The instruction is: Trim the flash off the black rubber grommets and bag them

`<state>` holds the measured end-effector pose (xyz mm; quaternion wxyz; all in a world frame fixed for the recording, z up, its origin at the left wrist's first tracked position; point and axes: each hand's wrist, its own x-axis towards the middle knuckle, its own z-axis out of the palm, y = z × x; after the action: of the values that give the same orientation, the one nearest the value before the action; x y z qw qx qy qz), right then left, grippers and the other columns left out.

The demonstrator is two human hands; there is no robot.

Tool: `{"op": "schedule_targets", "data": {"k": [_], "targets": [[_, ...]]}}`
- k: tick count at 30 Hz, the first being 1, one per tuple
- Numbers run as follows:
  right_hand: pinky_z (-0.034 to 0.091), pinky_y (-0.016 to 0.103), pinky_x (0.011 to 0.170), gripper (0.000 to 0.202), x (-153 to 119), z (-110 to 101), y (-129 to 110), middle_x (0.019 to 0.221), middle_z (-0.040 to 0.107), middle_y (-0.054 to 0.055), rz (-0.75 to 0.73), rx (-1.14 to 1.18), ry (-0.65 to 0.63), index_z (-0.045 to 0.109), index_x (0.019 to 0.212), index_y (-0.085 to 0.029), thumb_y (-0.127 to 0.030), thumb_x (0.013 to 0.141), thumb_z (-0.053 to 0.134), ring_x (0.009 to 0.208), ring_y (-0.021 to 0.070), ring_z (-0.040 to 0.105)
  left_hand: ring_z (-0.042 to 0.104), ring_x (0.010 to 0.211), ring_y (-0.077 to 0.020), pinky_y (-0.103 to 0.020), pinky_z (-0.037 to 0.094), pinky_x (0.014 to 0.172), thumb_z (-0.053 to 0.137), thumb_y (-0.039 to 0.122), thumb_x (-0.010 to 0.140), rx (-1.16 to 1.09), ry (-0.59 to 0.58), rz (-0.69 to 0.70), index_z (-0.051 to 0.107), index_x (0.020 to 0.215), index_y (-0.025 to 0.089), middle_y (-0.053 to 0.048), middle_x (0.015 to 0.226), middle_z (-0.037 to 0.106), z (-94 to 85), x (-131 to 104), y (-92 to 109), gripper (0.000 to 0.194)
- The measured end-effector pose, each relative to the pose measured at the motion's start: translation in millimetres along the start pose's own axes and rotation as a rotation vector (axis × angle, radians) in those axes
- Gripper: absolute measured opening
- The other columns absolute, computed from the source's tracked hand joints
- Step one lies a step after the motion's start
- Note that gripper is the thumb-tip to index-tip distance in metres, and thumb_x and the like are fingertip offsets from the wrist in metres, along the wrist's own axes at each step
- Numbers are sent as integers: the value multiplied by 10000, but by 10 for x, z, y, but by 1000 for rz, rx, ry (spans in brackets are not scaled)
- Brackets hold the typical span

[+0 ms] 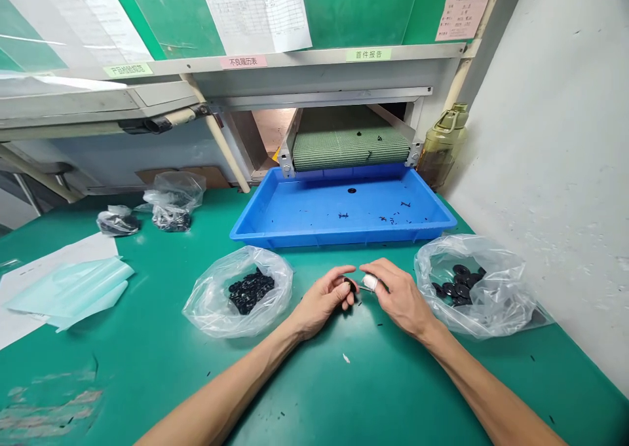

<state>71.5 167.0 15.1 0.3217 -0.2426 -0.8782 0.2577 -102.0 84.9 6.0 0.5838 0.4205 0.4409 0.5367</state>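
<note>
Black part (350, 285) pinched between both hands

Held low over the green table (147, 341), in front of the blue tray (344, 220). Left hand (322, 302) curled, pinching the part. Right hand (400, 295), one finger taped, closed on a thin tool, tip at the part. Looks like trimming. Next: steady small scrapes. Bags (240, 292) of parts on both sides.

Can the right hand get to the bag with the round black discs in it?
Probably yes. The right hand sits just beside the bag of black discs on the green table, and nothing lies between them. The bag's mouth looks open on top, though the hand already pinches a small black part.
</note>
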Motion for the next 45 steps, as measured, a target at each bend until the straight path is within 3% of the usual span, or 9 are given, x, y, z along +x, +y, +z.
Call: {"op": "schedule_targets", "data": {"k": [5, 9, 14, 18, 22, 28, 36, 40, 45], "targets": [[450, 289, 796, 352, 14, -25, -55, 989, 631, 39, -68, 212, -93, 640, 1103, -224, -69, 866, 431, 899, 170, 583, 494, 507, -75, -182, 357, 505, 667, 414, 833, -5, 17, -2, 479, 976, 161, 22, 629, 605, 36, -8, 16, 347], [433, 279, 758, 374, 7, -36, -66, 937, 639, 24, -24, 232, -141, 645, 1073, -227, -47, 836, 417, 847, 162, 581, 549, 525, -96, -196, 405, 519, 699, 421, 797, -18, 43, 3, 502, 965, 152, -21, 678, 661, 62, -19, 43, 373], [427, 259, 705, 240, 2, -28, -52, 866, 630, 13, 60, 245, -132, 633, 943, -202, -85, 814, 467, 783, 154, 576, 559, 560, -111, -222, 436, 556, 705, 432, 774, 37, 62, -14, 587, 997, 117, -31, 681, 654, 86, -29, 67, 404], [409, 262, 688, 270, -17, -19, -48, 852, 606, 21, 9, 191, -144, 619, 1000, -197, -96, 829, 437, 757, 153, 551, 524, 535, -102, -215, 410, 529, 611, 452, 846, 144, 64, 11, 532, 1001, 143, 14, 646, 602, 90, -44, 31, 355], [394, 265, 681, 333, -27, 8, -89, 810, 590, 16, -29, 193, -201, 625, 1068, -198, -95, 821, 426, 722, 153, 525, 466, 525, -96, -204, 353, 516, 422, 456, 949, 394, 80, 70, 430, 973, 195, 62, 600, 523, 100, -82, -2, 262], [413, 245, 611, 356, -48, 128, -164, 764, 645, 10, 143, 320, -150, 656, 994, -182, -91, 752, 412, 625, 135, 550, 442, 570, -125, -228, 331, 537, 309, 404, 974, 636, 176, 98, 406, 1028, 209, 61, 629, 479, 135, -115, 14, 224], [412, 196, 441, 268, -43, 266, -129, 572, 565, -21, 320, 439, -100, 656, 892, -171, -192, 787, 412, 462, 108, 520, 469, 605, -136, -242, 353, 564, 299, 416, 977, 601, 148, 91, 421, 1014, 210, 35, 676, 513, 170, -107, 9, 242], [498, 220, 488, 327, 11, 261, -40, 606, 586, -26, 378, 562, -177, 602, 1032, -155, -201, 789, 388, 488, 121, 591, 450, 535, -124, -234, 352, 534, 316, 407, 969, 511, 207, 76, 398, 1084, 198, 57, 618, 494, 152, -67, -12, 252], [539, 258, 582, 299, 9, 202, 18, 793, 647, 27, 332, 546, -172, 544, 1075, -163, -201, 824, 386, 607, 133, 641, 483, 557, -117, -218, 362, 549, 381, 401, 950, 438, 259, 97, 457, 998, 197, 55, 595, 509, 117, -50, -37, 223]]}}
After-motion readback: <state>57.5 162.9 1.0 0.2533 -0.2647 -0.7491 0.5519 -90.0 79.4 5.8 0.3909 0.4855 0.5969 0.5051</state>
